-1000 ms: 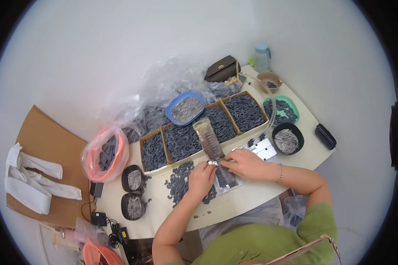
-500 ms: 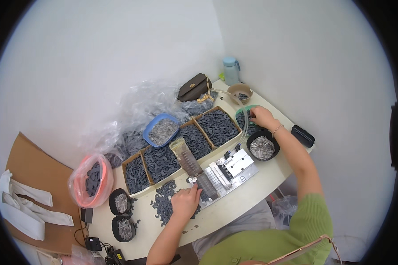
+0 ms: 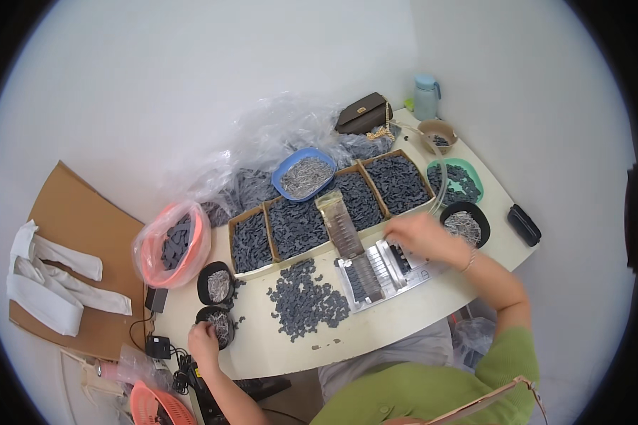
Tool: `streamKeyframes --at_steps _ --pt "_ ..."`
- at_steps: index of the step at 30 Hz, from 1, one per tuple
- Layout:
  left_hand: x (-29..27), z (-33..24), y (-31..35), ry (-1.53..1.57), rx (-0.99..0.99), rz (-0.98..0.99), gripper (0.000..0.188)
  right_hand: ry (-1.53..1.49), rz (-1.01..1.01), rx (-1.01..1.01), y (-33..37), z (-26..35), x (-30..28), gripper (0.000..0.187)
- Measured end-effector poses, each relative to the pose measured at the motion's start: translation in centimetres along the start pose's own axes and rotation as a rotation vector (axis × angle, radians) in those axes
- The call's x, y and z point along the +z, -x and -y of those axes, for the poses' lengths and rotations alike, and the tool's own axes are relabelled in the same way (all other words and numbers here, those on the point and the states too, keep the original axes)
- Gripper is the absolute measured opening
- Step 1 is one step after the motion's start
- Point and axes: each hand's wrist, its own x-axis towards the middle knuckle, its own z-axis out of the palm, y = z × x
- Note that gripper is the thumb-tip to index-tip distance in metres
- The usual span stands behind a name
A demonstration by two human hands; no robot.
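Note:
My left hand [image 3: 205,346] is at the nearer black bowl [image 3: 225,343] of small silvery metal pins, its bent fingers close together over the rim; whatever they hold is too small to make out. Over the metal fixture [image 3: 411,276] hovers my right hand [image 3: 425,235], fingers drawn together; anything between them cannot be made out. Rows of slots and a clear ridged cover [image 3: 342,225] belong to the fixture, whose right part is hidden by my right hand and forearm. Left of it, small dark grey plastic pieces [image 3: 305,301] lie loose on the table.
Behind stands a divided cardboard tray [image 3: 290,256] of grey pieces, a blue dish [image 3: 306,174] of pins on its rim. A green dish [image 3: 468,170] and another black bowl [image 3: 483,225] are at right. A second black bowl [image 3: 216,283] and a bag-lined pink basket [image 3: 198,244] stand left.
My left hand has left the fixture for the nearer black bowl at left. My right hand has come from the green dish to above the fixture. The whole view has shifted.

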Motion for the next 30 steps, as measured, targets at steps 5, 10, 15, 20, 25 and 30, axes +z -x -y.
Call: streamKeyframes --at_steps 5,10,15,20,25,30 --pt "0.4 0.9 -0.3 0.119 -0.063 0.118 0.009 0.212 -0.028 -0.351 -1.5 2.3 7.5 0.008" --pt "0.0 0.4 -0.4 0.091 -0.03 -0.002 0.01 0.331 0.046 -0.416 -1.4 3.2 7.9 0.012" --pt "1.0 -3.0 -1.4 0.513 -0.115 -0.054 0.008 0.32 0.01 -0.413 0.1 3.5 7.0 0.028" --pt "2.4 -16.5 0.7 1.11 0.224 0.468 0.008 0.203 0.021 -0.353 0.2 3.3 7.6 0.032" --pt "4.2 -25.3 3.5 0.936 0.651 0.323 0.009 0.062 -0.066 -0.107 0.8 2.7 2.3 0.027" --pt "5.4 -26.8 4.0 0.741 0.794 0.165 0.011 0.408 -0.211 0.213 5.5 -1.6 -4.5 0.011"
